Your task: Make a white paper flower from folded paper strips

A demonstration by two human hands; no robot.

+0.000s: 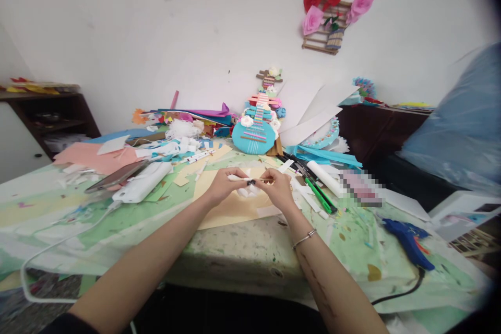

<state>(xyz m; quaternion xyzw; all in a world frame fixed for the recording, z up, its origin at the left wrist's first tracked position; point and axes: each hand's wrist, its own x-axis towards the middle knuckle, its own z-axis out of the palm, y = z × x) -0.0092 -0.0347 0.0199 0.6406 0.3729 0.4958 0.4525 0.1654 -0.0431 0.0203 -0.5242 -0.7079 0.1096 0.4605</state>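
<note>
Both of my hands meet above a cream sheet of paper in the middle of the table. The fingers of my left hand pinch a small white paper piece that looks folded or crumpled. From the other side, my right hand closes on the same piece, thumb toward thumb. A thin light line, perhaps a slim stick, shows near the right fingertips; it is too small to make out. Behind the hands stands a blue guitar-shaped paper craft with strings and white flowers.
Right of the hands lie a green cutter, a white roll and a blue glue gun with a black cord. To the left are a white power bank with a cable, a phone and paper scraps.
</note>
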